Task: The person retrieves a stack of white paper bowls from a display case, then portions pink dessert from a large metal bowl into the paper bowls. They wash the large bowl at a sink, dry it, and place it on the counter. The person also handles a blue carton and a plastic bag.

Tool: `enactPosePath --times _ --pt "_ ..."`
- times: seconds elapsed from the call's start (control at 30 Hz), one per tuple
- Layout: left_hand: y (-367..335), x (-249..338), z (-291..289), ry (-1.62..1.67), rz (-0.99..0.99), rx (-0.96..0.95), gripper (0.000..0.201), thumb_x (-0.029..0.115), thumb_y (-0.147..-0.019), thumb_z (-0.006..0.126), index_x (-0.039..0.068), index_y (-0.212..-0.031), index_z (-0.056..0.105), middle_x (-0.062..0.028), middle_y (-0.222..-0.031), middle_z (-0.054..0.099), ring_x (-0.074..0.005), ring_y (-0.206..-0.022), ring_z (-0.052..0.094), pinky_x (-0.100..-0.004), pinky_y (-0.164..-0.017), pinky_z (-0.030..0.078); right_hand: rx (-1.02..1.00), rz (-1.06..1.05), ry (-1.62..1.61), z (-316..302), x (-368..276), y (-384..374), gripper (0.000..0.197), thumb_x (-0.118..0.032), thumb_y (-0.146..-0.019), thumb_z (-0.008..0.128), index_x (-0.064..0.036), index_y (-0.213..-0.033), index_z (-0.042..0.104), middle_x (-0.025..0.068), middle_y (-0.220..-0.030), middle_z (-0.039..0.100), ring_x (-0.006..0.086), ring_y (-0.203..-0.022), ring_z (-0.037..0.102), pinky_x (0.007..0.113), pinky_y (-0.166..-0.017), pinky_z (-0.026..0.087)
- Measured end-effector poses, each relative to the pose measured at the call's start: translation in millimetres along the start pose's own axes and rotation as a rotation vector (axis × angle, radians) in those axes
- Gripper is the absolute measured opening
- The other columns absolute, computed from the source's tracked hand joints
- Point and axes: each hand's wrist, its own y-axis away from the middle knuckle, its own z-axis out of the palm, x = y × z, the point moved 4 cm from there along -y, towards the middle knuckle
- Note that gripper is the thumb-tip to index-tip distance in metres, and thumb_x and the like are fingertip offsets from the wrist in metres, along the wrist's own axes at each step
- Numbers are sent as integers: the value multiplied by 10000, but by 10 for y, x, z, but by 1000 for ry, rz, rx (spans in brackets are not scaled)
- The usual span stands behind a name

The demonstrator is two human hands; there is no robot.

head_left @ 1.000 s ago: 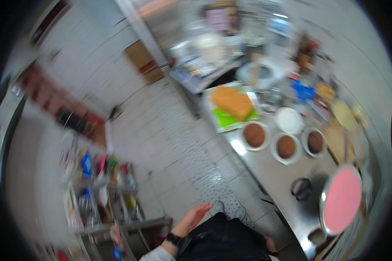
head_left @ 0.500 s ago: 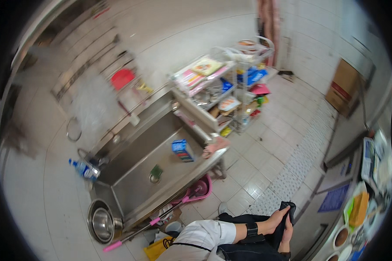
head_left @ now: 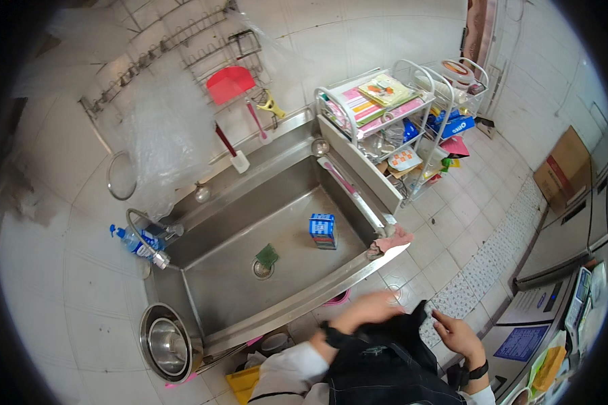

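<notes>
Black cloth, the front of a dark apron (head_left: 378,368) with pale stitching, covers my lap and rises to a raised fold between my hands. My left hand (head_left: 371,310) lies over its left side, smeared by motion, so its fingers cannot be read. To the right of the fold, my right hand (head_left: 458,335) has its fingers curled together, the tips close to the cloth's edge. Whatever is pinched there, if anything, is too small to make out. Dark bands circle both wrists.
A steel sink (head_left: 236,314) ahead holds a blue carton (head_left: 323,231) and a green scouring pad (head_left: 267,255). Steel bowls (head_left: 169,344) stand at its left end. A white rack cart (head_left: 385,101) is beyond; a cluttered counter (head_left: 554,368) runs along the right.
My hands were together on the black cloth at the right; they have parted, the left moving leftward. The view has turned, and the sink now sits further right and sharper.
</notes>
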Motion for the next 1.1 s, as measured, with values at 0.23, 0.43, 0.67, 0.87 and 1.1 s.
enactPosePath --times 0.23,0.43,0.67,0.87,1.1 --pt "-60 -1927 -1396 46 -726 697 1107 464 -702 768 126 -1484 62 -301 -1363 377 -440 -1275 366 -486 -1015 370 124 330 156 -92 574 357 460 -241 -868 602 -38 -1275 527 251 -1058 630 382 -995 606 414 -845 485" --pt "-483 -2249 -1228 -30 -944 642 1076 414 -685 780 133 -1468 98 -277 -1322 420 -425 -1179 479 -474 -973 422 520 204 -213 -176 429 617 312 -58 -885 563 23 -1185 584 218 -1081 648 305 -1018 635 344 -879 482" --pt "-251 -2341 -1590 43 -752 974 758 239 -635 774 27 -1226 349 -262 -1056 585 -426 -957 595 -466 -856 475 678 305 -448 -305 423 819 216 -26 -907 527 56 -1077 631 168 -976 689 218 -927 659 312 -848 486" --pt "457 -1084 -2534 -36 -426 962 720 190 -609 762 89 -1199 362 -185 -923 613 -353 -860 628 -430 -786 496 567 -376 -261 -730 -485 -133 517 -41 -804 659 -13 -1294 495 161 -1223 595 304 -1152 554 361 -987 413" --pt "995 1202 -3215 339 49 710 807 -12 -627 726 96 -1297 289 -124 -1064 550 -177 -983 579 -313 -848 496 176 -1023 -237 -664 -2417 -1452 1271 -431 -605 853 35 -1464 40 287 -1443 284 394 -1340 307 405 -1109 248"
